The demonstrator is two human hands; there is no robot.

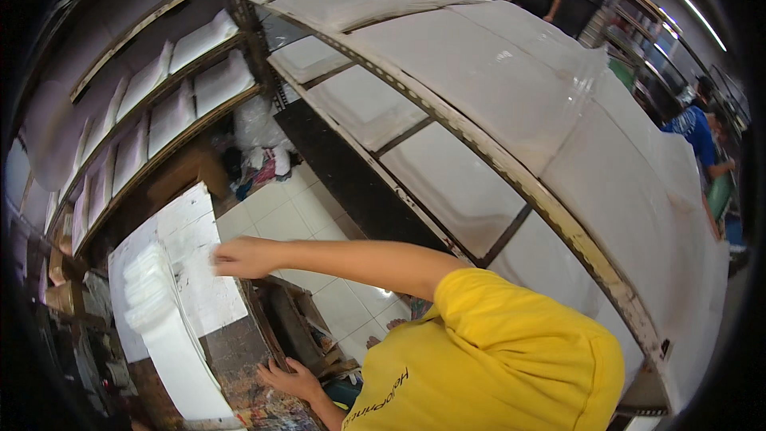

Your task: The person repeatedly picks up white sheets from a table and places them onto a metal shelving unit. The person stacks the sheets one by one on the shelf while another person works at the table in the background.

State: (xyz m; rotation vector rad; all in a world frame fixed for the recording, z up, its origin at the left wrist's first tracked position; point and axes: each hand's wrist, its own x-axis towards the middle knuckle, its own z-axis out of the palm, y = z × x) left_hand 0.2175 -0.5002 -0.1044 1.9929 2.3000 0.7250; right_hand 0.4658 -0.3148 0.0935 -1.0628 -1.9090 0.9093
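My right hand [241, 258], at the end of an arm stretched to the left, hovers by the edge of a white sheet [219, 291] spread over a worktable [239, 359]. Motion blurs its fingers, so whether it holds anything is unclear. My left hand [294, 381] rests at the table's near edge, its fingers spread and nothing seen in them. Left of the right hand lies a long stack of white sheets [187, 367]. A rumpled, whitish translucent bundle [149, 287] sits at the stack's far end.
Left, a tall rack [191, 120] holds white sheets on several shelves. A long metal-framed rack [511, 152] with white panels curves past my right side. Beyond a dark bench [351, 168] is tiled floor [279, 199]. Other people [694, 132] stand at the far right and back.
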